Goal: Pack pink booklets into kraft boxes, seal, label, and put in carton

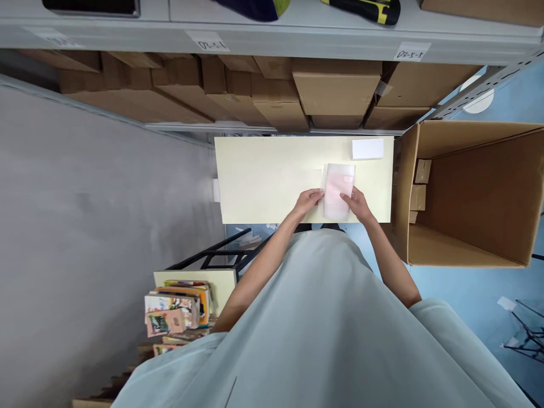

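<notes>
A flat, pale pink packet in a see-through plastic sleeve [339, 190] is at the right half of the cream table [263, 175], close to its front edge. My left hand [309, 202] pinches the sleeve's clear left edge between thumb and fingers. On the other side, my right hand [359, 205] grips the lower right edge, thumb on top and fingers beneath. What lies inside the sleeve is too blurred to name. Behind it, near the table's back edge, is a white rectangular item [368, 149].
A large open cardboard box [476, 192] with several small cartons [418, 197] inside stands against the table's right end. Above the table's back runs a shelf [272, 38] packed with brown boxes [338, 90]. Stacked books [178, 309] lie at lower left, beside a grey wall.
</notes>
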A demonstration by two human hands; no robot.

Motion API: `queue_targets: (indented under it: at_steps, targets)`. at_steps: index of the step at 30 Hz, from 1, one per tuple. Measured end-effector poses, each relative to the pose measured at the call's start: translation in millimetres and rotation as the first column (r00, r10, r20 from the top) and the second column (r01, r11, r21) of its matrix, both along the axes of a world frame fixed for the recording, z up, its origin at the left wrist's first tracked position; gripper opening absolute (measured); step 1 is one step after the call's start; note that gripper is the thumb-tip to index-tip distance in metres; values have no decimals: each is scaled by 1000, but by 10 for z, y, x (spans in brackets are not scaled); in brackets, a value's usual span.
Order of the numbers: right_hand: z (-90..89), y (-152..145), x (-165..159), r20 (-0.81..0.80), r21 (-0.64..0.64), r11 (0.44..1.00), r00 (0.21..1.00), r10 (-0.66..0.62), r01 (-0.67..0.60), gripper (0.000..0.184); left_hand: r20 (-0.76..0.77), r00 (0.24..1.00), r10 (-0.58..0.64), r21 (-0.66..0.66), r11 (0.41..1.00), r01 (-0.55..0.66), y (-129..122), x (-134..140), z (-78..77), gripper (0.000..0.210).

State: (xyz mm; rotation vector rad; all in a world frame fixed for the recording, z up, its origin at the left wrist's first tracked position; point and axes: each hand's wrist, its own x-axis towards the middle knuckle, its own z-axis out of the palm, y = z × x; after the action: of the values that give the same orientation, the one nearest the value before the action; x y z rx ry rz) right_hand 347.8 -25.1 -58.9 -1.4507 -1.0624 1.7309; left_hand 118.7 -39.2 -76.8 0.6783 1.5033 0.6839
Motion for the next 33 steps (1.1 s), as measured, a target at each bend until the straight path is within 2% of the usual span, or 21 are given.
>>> queue_targets:
  at_steps: [3, 6, 8, 15, 23, 25, 28, 31, 33]
  targets:
    - [124, 2, -97, -18, -6, 1000, 1000, 9, -9, 69, 110, 994, 29, -29, 999, -26, -28, -170, 156, 51]
    - [217, -32, -259, 0, -6, 999, 999, 32, -32, 69, 89, 994, 60, -20, 998, -58, -57, -340, 277, 49]
    - [267, -70, -401, 18, -3, 999, 999, 41, -41, 69, 75, 996, 38, 2, 999, -38, -82, -462, 325, 45]
    - [350, -196, -1069, 62, 1, 998, 997, 56, -56, 67, -28, 999, -27, 93, 995, 30, -245, -1034, 428, 36]
    - [468, -192, -1941, 81, 20, 990, 988, 134, -136, 59, 98, 994, 39, 94, 994, -48, -426, -1893, 469, 50]
    - [472, -185, -2119, 97, 15, 985, 980, 172, -174, 58, 141, 990, 25, 83, 996, -37, -440, -2084, 482, 53]
    - [447, -188, -2351, 208, 10, 981, 960, 190, -196, 54, 201, 979, -34, 67, 998, 21, -451, -2301, 515, 50]
    - [486, -227, -2537, 451, 124, 986, 891, 43, -110, 52, 160, 987, -2, 45, 999, -5, -426, -2402, 530, 42]
    - [588, -279, -2638, 546, 221, 968, 838, -18, -123, 40, 118, 992, 43, 22, 999, -46, -377, -2399, 528, 36]
